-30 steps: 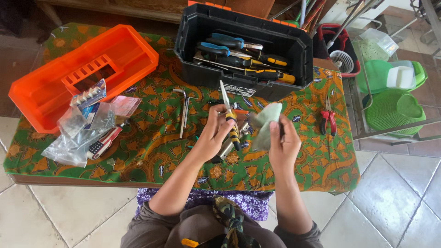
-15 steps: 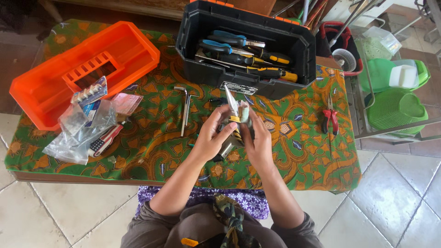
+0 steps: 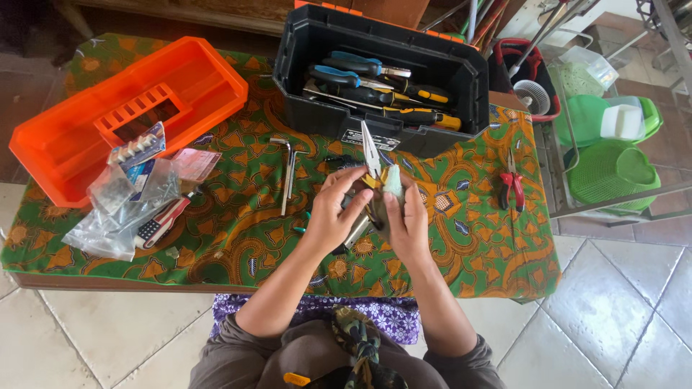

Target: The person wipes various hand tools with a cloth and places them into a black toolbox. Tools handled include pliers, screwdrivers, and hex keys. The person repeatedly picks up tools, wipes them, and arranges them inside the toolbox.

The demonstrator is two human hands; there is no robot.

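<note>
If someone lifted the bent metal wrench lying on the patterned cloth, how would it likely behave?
The wrench looks like solid steel, so probably stiff and rather heavy for its slim size. Its L-shaped bend should keep it from rolling on the cloth. The smooth shaft may feel somewhat slippery.

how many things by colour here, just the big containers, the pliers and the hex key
Orange tray: 1
Black toolbox: 1
Green baskets: 2
Red-handled pliers: 1
Long-nose pliers, held in the left hand and right hand: 1
Silver hex key: 1
Total: 7
</note>
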